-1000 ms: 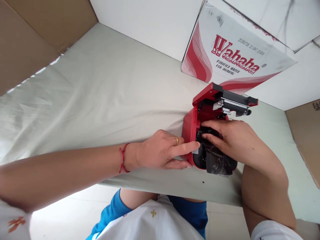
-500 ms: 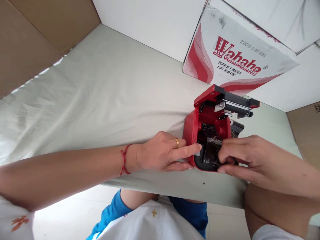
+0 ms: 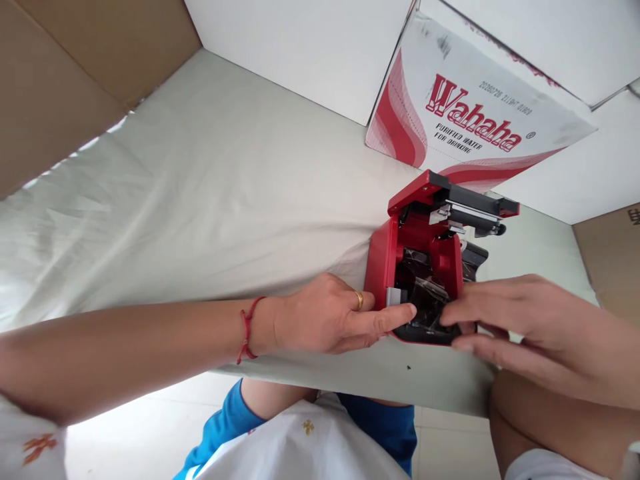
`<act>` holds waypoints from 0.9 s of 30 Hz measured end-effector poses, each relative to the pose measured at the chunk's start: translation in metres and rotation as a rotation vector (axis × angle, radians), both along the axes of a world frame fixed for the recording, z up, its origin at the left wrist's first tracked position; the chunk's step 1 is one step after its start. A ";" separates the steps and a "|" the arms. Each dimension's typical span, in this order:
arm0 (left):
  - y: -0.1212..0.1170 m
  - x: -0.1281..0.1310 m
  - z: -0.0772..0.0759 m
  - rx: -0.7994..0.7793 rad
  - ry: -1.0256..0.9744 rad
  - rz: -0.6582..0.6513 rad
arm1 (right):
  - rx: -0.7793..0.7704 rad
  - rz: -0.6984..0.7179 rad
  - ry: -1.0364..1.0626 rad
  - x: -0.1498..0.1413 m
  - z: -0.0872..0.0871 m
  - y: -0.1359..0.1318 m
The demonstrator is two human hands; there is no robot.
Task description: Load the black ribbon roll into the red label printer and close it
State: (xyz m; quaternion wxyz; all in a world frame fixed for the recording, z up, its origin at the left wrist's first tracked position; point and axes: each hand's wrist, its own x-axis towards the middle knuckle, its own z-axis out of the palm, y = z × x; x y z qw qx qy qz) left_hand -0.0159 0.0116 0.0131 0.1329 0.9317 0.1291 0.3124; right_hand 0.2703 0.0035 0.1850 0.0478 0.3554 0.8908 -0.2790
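A small red machine that looks like a label printer (image 3: 381, 267) stands on the cloth, its red lid (image 3: 409, 195) raised to show a black roller (image 3: 475, 219). Shiny dark film or plastic (image 3: 427, 293) lies inside the compartment. My left hand (image 3: 330, 317), with a ring and a red bracelet, is closed on the printer's left wall; its index finger reaches over the rim to the inside. At the right front corner is my right hand (image 3: 520, 327), slightly blurred. Its fingers are apart, with a fingertip inside the rim and the thumb by the front edge; I see nothing held.
A white and red water carton (image 3: 465, 107) stands behind the printer. Brown cardboard (image 3: 75, 73) rises at the far left, with another brown box (image 3: 613, 257) at the right. Pale wrinkled cloth (image 3: 200, 200) covers the surface. A black object (image 3: 475, 257) sits beside the printer's right side.
My right hand has shifted a little right and its fingers have loosened at the compartment's corner. My left index finger reaches slightly further inside. A grey piece at the left wall now shows more.
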 end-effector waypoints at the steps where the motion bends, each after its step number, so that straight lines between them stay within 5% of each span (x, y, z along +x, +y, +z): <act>1: -0.001 -0.001 0.000 -0.013 0.014 -0.021 | 0.062 -0.077 0.042 0.001 0.000 -0.001; 5: -0.003 -0.001 0.001 -0.039 0.019 -0.083 | 0.528 -0.613 0.400 -0.013 -0.011 0.003; 8: -0.003 -0.001 0.001 -0.032 -0.027 -0.103 | 0.874 -0.789 0.643 -0.026 -0.027 0.012; 16: -0.002 0.000 0.002 -0.040 -0.053 -0.125 | 0.730 -0.337 0.108 -0.010 -0.032 0.026; 19: -0.002 0.000 0.001 -0.041 -0.096 -0.132 | 0.777 -0.337 0.057 -0.007 -0.021 0.013; 27: -0.001 0.001 -0.003 -0.056 -0.109 -0.155 | 0.393 -0.014 -0.157 0.025 -0.011 -0.028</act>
